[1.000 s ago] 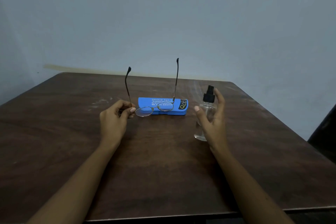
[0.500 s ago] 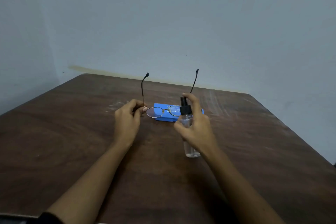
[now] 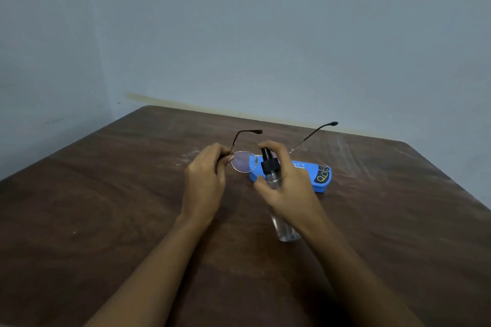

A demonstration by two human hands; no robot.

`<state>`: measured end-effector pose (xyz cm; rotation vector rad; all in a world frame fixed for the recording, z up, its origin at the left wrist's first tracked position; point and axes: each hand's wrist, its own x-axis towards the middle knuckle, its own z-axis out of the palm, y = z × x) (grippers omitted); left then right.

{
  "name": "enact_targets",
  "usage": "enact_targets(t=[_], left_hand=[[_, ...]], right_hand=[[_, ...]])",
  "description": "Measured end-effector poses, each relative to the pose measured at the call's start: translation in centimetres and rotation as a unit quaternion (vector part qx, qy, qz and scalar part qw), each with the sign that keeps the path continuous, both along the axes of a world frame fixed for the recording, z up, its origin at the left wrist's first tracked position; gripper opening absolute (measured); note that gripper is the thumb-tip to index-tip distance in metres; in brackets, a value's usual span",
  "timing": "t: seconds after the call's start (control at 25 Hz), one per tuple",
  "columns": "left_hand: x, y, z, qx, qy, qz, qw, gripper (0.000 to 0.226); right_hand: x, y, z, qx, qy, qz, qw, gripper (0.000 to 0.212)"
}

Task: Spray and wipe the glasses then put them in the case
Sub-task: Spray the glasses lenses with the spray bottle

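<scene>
My left hand (image 3: 206,180) pinches thin metal-framed glasses (image 3: 243,161) at the left hinge and holds them above the table, with both temple arms pointing away from me. In my right hand (image 3: 288,191) is a clear spray bottle (image 3: 277,202) with a black nozzle. My fingers are curled round it and my index finger lies on top of the nozzle, which points at the left lens. My right hand hides the right lens. Behind both hands a shut blue glasses case (image 3: 313,172) lies flat on the table.
A dark brown wooden table (image 3: 106,207) fills the view, its far edge close to a pale blue wall (image 3: 265,34). Faint white scuff marks show on the tabletop near the case.
My right hand has brought the bottle up close to the left lens. The glasses have tilted, so the temple arms now lean away instead of standing upright. The view has shifted left.
</scene>
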<state>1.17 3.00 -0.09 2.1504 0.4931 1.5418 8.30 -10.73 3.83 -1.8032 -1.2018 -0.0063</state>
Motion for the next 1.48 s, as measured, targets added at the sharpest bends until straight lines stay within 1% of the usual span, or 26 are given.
enact_targets(t=[0.08, 0.36, 0.56, 0.64, 0.72, 0.88, 1.0, 1.04, 1.16, 1.2, 1.36, 1.48], left_hand=[[0.0, -0.1, 0.1, -0.001, -0.006, -0.003, 1.0, 0.006], [0.0, -0.2, 0.1, 0.006, 0.005, -0.009, 1.0, 0.004], [-0.1, -0.2, 0.1, 0.008, 0.005, -0.012, 1.0, 0.006], [-0.1, -0.2, 0.1, 0.012, 0.004, -0.011, 1.0, 0.005], [-0.1, -0.3, 0.2, 0.015, 0.003, -0.011, 1.0, 0.005], [-0.2, -0.4, 0.2, 0.013, 0.003, -0.009, 1.0, 0.006], [-0.2, -0.4, 0.2, 0.012, 0.005, -0.001, 1.0, 0.005], [-0.2, -0.4, 0.2, 0.014, 0.004, 0.0, 1.0, 0.005], [-0.2, -0.4, 0.1, 0.012, 0.003, -0.002, 1.0, 0.005], [-0.2, -0.4, 0.1, 0.011, 0.004, -0.003, 1.0, 0.005], [-0.2, -0.3, 0.1, 0.009, 0.002, -0.002, 1.0, 0.004], [-0.3, -0.3, 0.1, 0.003, 0.007, -0.005, 1.0, 0.004]], right_hand=[[-0.1, -0.1, 0.0, 0.008, -0.004, 0.008, 1.0, 0.041], [0.0, 0.1, -0.4, 0.009, -0.016, -0.001, 1.0, 0.041], [-0.1, 0.2, -0.7, -0.005, -0.014, -0.001, 1.0, 0.052], [-0.2, 0.2, -0.7, 0.004, -0.027, -0.001, 1.0, 0.049], [-0.3, 0.1, -0.7, 0.012, -0.021, -0.004, 1.0, 0.043], [-0.3, 0.0, -0.7, 0.02, -0.016, -0.009, 1.0, 0.041], [-0.3, -0.1, -0.8, 0.01, -0.004, -0.01, 1.0, 0.049], [-0.3, -0.2, -0.8, 0.009, -0.009, -0.012, 1.0, 0.055], [-0.1, -0.2, -1.1, 0.005, -0.022, 0.001, 1.0, 0.083], [0.0, -0.2, -1.3, 0.0, -0.037, 0.005, 0.999, 0.086], [-0.1, -0.5, -1.4, 0.015, -0.078, -0.003, 0.997, 0.088], [-0.3, -0.8, -1.3, 0.0, -0.096, -0.02, 0.995, 0.087]])
